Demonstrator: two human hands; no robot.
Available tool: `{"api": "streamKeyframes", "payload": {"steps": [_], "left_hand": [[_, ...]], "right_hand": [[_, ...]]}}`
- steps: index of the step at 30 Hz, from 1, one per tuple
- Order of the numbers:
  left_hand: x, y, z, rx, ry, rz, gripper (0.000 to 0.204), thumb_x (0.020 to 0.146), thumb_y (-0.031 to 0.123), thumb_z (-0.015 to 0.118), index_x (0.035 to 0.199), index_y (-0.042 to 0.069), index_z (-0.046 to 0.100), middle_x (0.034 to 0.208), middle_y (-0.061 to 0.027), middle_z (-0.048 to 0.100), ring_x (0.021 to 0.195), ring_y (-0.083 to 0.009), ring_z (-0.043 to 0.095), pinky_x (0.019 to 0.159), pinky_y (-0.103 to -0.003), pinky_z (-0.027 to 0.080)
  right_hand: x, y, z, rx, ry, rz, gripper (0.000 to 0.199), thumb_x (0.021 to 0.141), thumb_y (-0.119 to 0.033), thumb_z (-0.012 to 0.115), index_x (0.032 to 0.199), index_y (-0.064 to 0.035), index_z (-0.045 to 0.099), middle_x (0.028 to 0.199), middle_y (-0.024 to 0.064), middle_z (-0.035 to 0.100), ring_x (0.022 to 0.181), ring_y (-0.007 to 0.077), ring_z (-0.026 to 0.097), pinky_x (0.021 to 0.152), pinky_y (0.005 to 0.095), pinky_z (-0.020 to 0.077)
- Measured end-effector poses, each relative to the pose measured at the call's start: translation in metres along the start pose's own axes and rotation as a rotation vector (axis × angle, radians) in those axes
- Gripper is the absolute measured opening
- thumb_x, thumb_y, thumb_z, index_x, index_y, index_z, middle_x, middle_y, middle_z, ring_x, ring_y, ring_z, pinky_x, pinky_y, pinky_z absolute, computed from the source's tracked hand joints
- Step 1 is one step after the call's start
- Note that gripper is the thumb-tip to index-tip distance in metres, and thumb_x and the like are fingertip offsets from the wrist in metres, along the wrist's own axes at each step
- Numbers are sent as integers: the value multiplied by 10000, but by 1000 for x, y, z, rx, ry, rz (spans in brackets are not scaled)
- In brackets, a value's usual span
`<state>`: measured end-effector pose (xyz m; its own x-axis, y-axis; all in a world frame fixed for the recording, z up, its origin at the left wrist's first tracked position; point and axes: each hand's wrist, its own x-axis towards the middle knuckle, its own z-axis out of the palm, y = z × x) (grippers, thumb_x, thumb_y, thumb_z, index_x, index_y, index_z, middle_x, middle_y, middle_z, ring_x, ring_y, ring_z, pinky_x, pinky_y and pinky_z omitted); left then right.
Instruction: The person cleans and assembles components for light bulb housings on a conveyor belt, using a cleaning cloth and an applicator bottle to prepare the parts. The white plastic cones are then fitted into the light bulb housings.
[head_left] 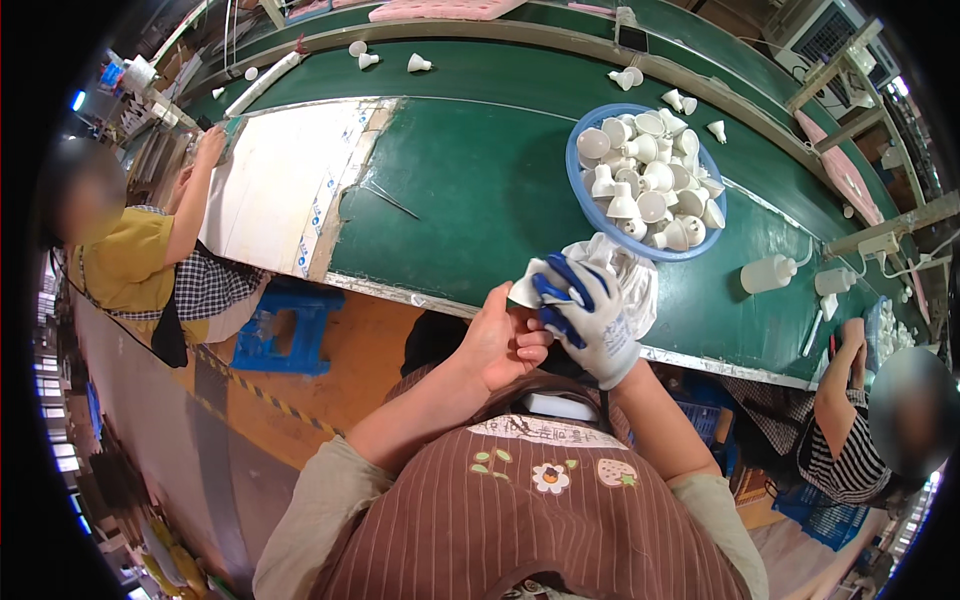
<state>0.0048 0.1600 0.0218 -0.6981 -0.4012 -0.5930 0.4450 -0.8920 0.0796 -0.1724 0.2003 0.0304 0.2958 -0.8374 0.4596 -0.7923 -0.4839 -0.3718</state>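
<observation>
Green tabletop (470,190), white piece (522,289) at its front edge

My bare left grip (497,343) pinches it; my gloved right grip (588,315) curls against it, how firmly I cannot tell. Farther back, a blue basin (574,172) holds white bulbs (657,178). I judge the step as two-handed handling; the next move seems to call for a steady left pinch.

The table (470,170) here is deep green, the basin (655,252) blue and the bulbs (657,177) white. The piece (523,291) at the hands (545,325) is white too, the glove (612,345) white and blue. I see a brown apron (430,530) with thin pale stripes, a mustard-yellow top (130,250) to the left, and a black-and-white striped top (845,465) to the right.
</observation>
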Motion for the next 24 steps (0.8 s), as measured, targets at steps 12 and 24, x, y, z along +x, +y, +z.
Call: {"api": "streamKeyframes", "payload": {"steps": [12, 24], "left_hand": [[5, -3, 11, 164, 208, 166, 451, 1020, 510, 372, 990, 110, 580, 788, 0, 520, 539, -100, 357, 449, -233, 283], [-9, 2, 10, -1, -40, -52, 400, 977, 490, 410, 844, 134, 536, 655, 40, 388, 483, -62, 290, 385, -198, 229]], "right_hand": [[2, -15, 2, 25, -26, -3, 435, 788, -203, 736, 1213, -156, 659, 1416, 114, 528, 1222, 343, 512, 1026, 482, 408], [4, -18, -16, 76, 131, 12, 394, 760, -121, 744, 1147, -119, 671, 1378, 121, 573, 1196, 358, 538, 1013, 469, 427]]}}
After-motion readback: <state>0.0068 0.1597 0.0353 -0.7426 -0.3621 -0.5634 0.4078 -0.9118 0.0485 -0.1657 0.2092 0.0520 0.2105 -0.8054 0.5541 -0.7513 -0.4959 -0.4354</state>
